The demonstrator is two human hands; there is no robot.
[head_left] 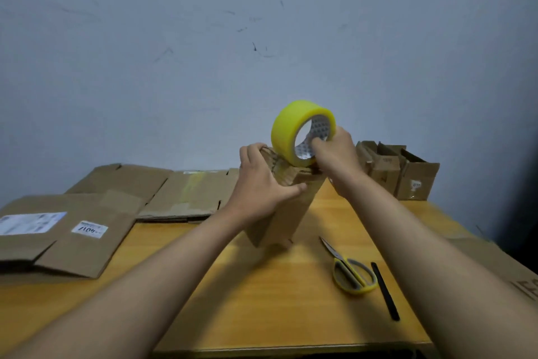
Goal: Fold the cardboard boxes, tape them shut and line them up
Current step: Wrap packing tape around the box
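At table centre, the upright brown cardboard box (279, 207) is steadied by the left hand (262, 181) gripping its top, so the yellow tape roll (302, 130), grasped through its core by the right hand (337, 154), can seal the flaps.

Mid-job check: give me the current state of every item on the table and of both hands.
box being taped: upright on the table, top flaps folded down.
tape roll: on edge at the box top.
left hand: holds the box top.
right hand: grips the tape roll through its core.
scissors: closed, lying untouched.
flat boxes: unfolded, at left.
back boxes: standing, top flaps open.
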